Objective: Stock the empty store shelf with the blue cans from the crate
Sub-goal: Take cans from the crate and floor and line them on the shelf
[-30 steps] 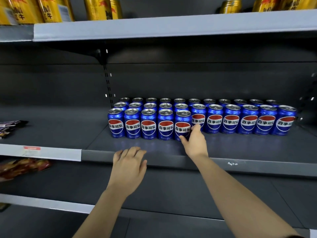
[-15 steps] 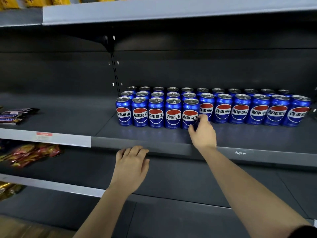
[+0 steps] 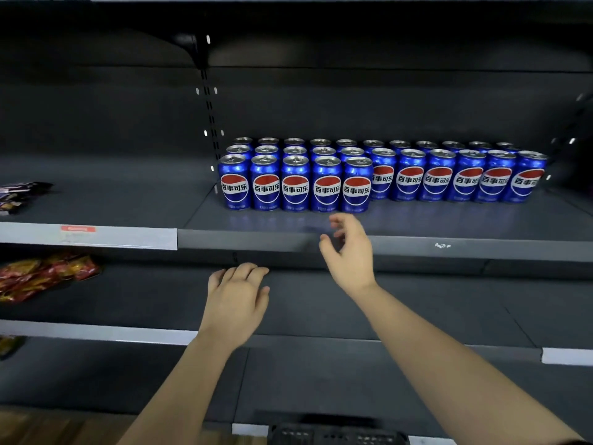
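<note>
Blue cans [image 3: 325, 184] upright in rows on middle shelf [image 3: 449, 216], labels forward, extra front row of five at left end. Right grip [image 3: 348, 252] empty, fingers loosely spread, over shelf's front lip just short of fifth front can; left grip [image 3: 237, 297] empty, fingers relaxed, palm down, over lower shelf [image 3: 417, 306]. Dark crate [image 3: 337, 436] edge at bottom of view.

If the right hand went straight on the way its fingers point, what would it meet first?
Probably the blue can at the right end of the front five, just beyond the open right hand; depth is uncertain.
</note>
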